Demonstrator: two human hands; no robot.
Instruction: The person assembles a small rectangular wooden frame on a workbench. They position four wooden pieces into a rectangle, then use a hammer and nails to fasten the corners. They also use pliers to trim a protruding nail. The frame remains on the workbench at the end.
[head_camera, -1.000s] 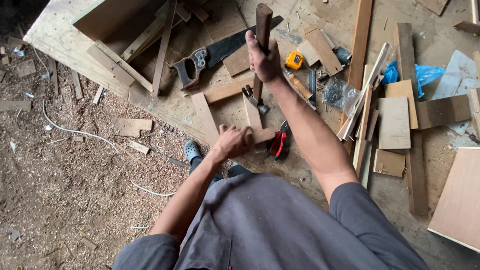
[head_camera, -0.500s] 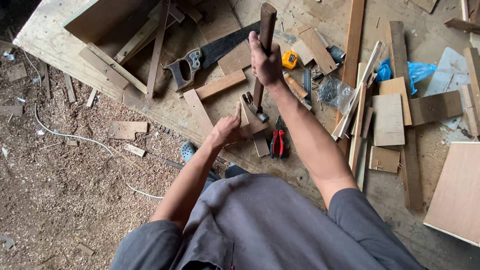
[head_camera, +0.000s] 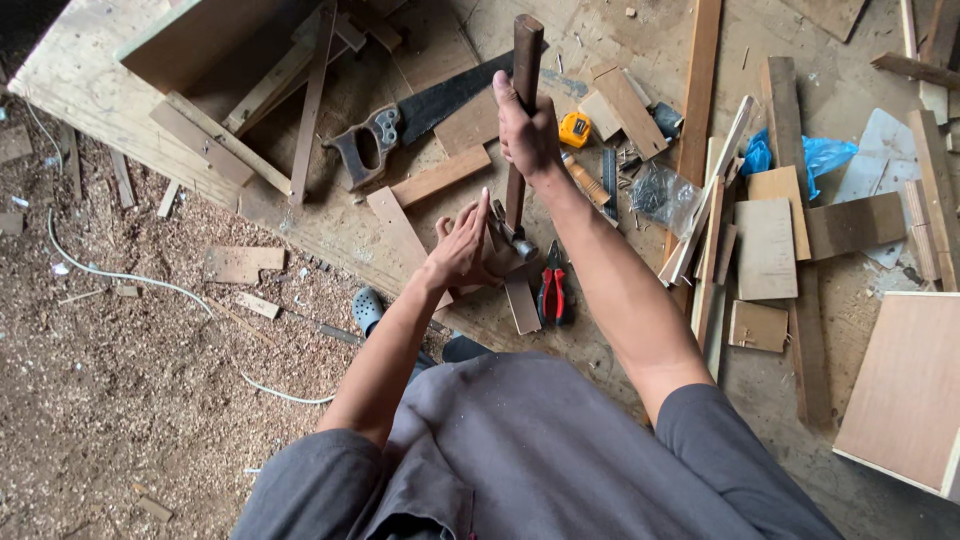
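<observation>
Right hand (head_camera: 527, 130) is wrapped tight around the dark wooden handle of a hammer (head_camera: 518, 150), gripping high on the shaft, with the metal head down low against a small wood piece (head_camera: 522, 300) on the plywood board (head_camera: 330, 230). Left hand (head_camera: 462, 245) sits just beside the hammer head, fingers spread and raised, palm steadying the wood. Whether the thumb and a finger pinch a nail there is hard to tell, since the hammer head hides that spot. It reads as the nailing step, the head resting at or just above the strike point. A clean blow here calls for keeping those left fingers off the line of the head and holding the wood flat and firm. Red-handled pliers (head_camera: 553, 292) lie just to the right of the wood piece, a handsaw (head_camera: 420, 115) lies further up the board, and a yellow tape measure (head_camera: 574, 129) sits near the right wrist. Sawdust and offcuts cover the floor to the left, and loose planks (head_camera: 770, 240) lie to the right.
</observation>
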